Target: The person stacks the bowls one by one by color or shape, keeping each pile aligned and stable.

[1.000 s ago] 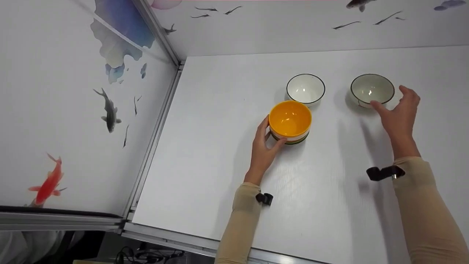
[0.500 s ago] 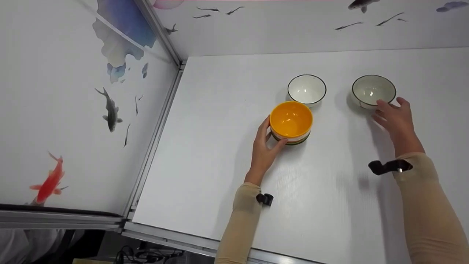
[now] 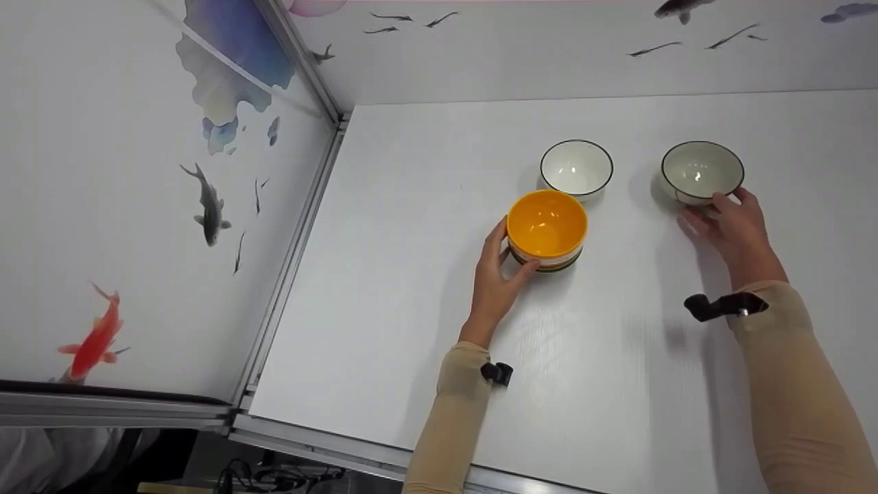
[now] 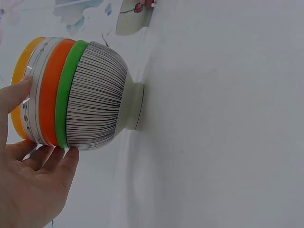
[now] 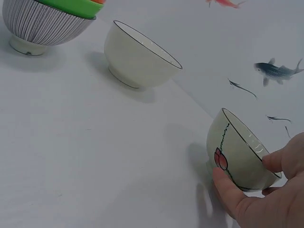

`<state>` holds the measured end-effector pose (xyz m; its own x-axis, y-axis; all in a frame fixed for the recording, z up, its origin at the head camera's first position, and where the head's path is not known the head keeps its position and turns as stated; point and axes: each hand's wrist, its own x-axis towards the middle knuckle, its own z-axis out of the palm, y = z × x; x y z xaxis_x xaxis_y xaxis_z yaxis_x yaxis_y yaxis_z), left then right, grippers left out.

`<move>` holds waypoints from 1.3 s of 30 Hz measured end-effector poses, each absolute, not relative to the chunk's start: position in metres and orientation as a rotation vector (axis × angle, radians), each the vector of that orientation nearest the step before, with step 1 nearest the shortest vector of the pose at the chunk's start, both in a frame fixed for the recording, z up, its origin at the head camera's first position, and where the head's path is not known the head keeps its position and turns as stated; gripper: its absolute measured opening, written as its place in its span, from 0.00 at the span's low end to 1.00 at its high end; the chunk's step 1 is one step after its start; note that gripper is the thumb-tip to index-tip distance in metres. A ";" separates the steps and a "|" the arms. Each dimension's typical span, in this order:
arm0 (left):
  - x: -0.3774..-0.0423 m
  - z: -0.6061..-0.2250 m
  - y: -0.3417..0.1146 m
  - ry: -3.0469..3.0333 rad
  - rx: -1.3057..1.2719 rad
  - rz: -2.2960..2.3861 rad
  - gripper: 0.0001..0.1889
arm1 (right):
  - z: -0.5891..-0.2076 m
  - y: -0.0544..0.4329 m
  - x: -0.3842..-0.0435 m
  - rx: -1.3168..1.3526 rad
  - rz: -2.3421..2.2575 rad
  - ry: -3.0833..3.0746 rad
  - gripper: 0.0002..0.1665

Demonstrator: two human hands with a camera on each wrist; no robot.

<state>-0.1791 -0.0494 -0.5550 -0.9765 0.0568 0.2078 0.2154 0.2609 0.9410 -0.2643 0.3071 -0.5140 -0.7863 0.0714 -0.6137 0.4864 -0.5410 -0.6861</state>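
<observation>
A stack of nested bowls (image 3: 547,223), yellow on top, stands near the table's middle. The left wrist view shows its orange and green bands and the black-striped bottom bowl (image 4: 97,95). My left hand (image 3: 492,288) grips the stack from the left, thumb on the near side and fingers around the far side. At the right, my right hand (image 3: 737,230) holds a pale bowl (image 3: 701,170) with a dark rim at its near right side. One finger lies along its outer wall beside a painted pink bud (image 5: 220,159), another at the rim.
Just behind the stack sits a plain white bowl (image 3: 576,167) with a dark rim. The white table (image 3: 384,274) meets a back wall (image 3: 521,55) and a left panel (image 3: 123,206), both printed with fish. A metal rail (image 3: 315,449) edges the table's front.
My right hand has come in from the right side to the pale bowl's near right rim, its fingers closing on it. The left hand keeps its grip on the stack.
</observation>
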 end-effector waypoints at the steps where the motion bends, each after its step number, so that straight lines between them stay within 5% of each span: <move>1: -0.179 -0.555 -0.050 -2.389 -0.261 -1.811 0.43 | -0.513 0.307 -0.265 0.885 -2.407 1.332 0.48; 26: -0.180 -0.554 -0.050 -2.403 -0.258 -1.800 0.44 | -0.513 0.301 -0.262 0.898 -2.355 1.428 0.46; 39: -0.180 -0.555 -0.050 -2.412 -0.263 -1.781 0.44 | -0.499 0.283 -0.241 0.612 -2.411 1.510 0.49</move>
<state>-0.1798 -0.0501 -0.5548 -0.9761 0.0616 0.2086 0.2174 0.2873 0.9328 -0.2410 0.2826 -0.4989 -0.8860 0.0251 -0.4630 0.4056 -0.4418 -0.8002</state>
